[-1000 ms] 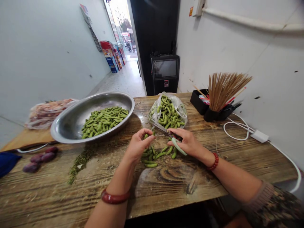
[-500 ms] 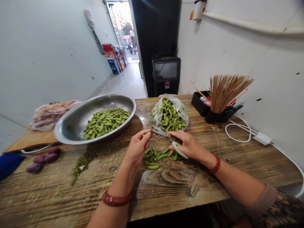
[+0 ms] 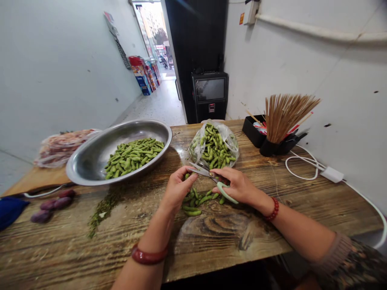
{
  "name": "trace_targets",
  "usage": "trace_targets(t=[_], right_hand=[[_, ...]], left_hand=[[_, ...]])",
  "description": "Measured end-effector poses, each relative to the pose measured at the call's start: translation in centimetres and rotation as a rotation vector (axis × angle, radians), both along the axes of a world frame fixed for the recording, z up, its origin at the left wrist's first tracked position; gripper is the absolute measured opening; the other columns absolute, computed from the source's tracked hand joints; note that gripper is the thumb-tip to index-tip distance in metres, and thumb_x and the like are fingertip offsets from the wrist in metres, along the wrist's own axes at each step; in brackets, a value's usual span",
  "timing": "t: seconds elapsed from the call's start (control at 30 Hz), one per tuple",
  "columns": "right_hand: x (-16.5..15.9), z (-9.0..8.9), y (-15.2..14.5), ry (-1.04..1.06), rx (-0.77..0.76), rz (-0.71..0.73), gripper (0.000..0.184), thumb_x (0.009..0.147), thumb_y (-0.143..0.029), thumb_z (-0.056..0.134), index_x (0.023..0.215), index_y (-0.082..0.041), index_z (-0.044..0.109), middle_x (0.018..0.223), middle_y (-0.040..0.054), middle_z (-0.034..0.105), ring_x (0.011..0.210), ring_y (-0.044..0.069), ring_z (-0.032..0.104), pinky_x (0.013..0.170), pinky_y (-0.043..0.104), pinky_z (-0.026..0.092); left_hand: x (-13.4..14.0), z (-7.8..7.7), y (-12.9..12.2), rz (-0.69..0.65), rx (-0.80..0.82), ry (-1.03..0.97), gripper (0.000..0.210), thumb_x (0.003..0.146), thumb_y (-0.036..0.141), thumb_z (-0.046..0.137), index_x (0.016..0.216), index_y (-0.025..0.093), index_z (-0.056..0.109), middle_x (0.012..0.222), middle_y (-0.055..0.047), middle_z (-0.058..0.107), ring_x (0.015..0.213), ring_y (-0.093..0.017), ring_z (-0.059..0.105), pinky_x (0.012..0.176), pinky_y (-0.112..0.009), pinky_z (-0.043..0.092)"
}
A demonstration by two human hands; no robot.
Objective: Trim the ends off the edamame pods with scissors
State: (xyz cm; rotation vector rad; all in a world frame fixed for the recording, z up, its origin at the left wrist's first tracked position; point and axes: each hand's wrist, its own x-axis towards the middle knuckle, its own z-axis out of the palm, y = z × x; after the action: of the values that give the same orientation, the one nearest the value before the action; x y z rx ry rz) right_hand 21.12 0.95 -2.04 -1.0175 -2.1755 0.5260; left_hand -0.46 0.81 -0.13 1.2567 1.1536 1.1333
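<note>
My right hand (image 3: 237,184) grips a pair of scissors (image 3: 227,193) with pale green handles, the blades pointing left toward my other hand. The fingers of my left hand (image 3: 177,187) are closed in a pinch on a green edamame pod (image 3: 188,175), mostly hidden by the fingers, close to the blade tips. Below both hands, a small heap of loose edamame pods (image 3: 192,212) lies on the wooden table (image 3: 217,235). Just beyond the scissors stands an open clear plastic bag (image 3: 232,141) full of pods.
A wide steel basin (image 3: 87,161) holding many pods stands left of the bag. Plant trimmings (image 3: 101,213), several purple oval items (image 3: 48,204) and a bag of meat (image 3: 62,147) lie further left. Skewers (image 3: 287,117) in a black holder and a white cable (image 3: 302,177) are at right.
The scissor blades have come nearer together, and their tips now lie close over my left fingers. The left hand has turned slightly; the camera view has shifted a little.
</note>
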Motion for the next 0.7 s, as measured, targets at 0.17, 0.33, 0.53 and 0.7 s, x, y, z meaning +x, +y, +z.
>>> trace_targets(t=[0.17,0.33,0.53,0.7], right_hand=[[0.10,-0.55,0.14,0.022,-0.003,0.014,0.051,0.076,-0.039,0.072,0.120,-0.017,0.059,0.083,0.0049,0.063,0.070,0.015,0.057,0.065,0.027,0.047],[0.27,-0.39,0.21,0.019,0.025,0.005,0.048,0.077,-0.037,0.071,0.120,-0.017,0.060,0.079,0.0035,0.061,0.067,0.015,0.056,0.063,0.026,0.045],[0.40,-0.02,0.17,0.031,0.010,0.036,0.047,0.078,-0.035,0.071,0.120,-0.018,0.060,0.081,0.0043,0.061,0.069,0.015,0.057,0.066,0.026,0.046],[0.26,0.08,0.01,0.023,0.015,0.044,0.047,0.078,-0.036,0.071,0.120,-0.017,0.061,0.085,0.0061,0.065,0.071,0.016,0.059,0.067,0.027,0.048]], left_hand=[[0.25,0.27,-0.18,0.009,0.013,0.015,0.023,0.071,0.032,0.069,0.088,0.018,0.062,0.054,0.007,0.043,0.043,-0.006,0.028,0.041,-0.019,0.021],[-0.04,0.18,-0.01,-0.071,-0.019,-0.001,0.027,0.080,0.043,0.060,0.073,0.016,0.059,0.053,0.005,0.043,0.042,-0.005,0.028,0.041,-0.019,0.018],[-0.49,0.35,0.48,-0.053,0.175,0.207,0.019,0.074,0.034,0.065,0.078,0.016,0.071,0.080,-0.004,0.065,0.073,-0.015,0.054,0.062,-0.023,0.040],[-0.24,0.65,0.07,-0.040,0.097,0.211,0.017,0.075,0.034,0.064,0.074,0.018,0.069,0.057,0.001,0.056,0.054,-0.011,0.045,0.047,-0.020,0.030]])
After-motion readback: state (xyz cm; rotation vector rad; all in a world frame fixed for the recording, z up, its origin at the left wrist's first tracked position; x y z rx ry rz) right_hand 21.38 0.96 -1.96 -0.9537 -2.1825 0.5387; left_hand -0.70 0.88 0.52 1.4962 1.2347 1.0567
